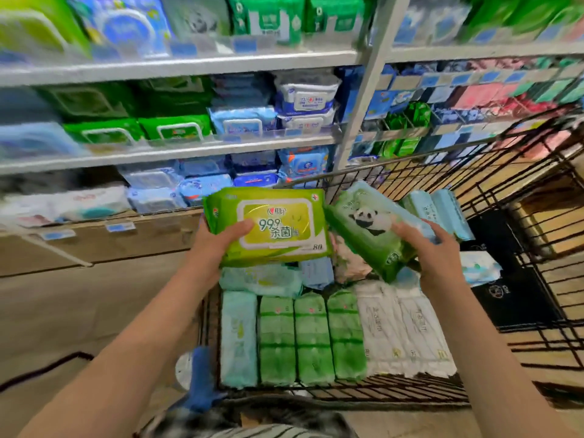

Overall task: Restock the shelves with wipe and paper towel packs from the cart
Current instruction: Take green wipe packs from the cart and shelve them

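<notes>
Lime-green wipe pack (268, 227), centre of frame: label up, slightly tilted, held above the cart (347, 396). Panda wipe pack (369, 229), right of centre: slanted, just beside the first. Row of packs (311, 336), lower centre: mint, green and white, upright in the cart. Shelves (177, 66), upper frame: stocked.

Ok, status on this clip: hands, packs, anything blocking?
Left hand grips lime-green wipe pack. Right hand grips panda pack. Both above cart. No obstruction seen.
</notes>
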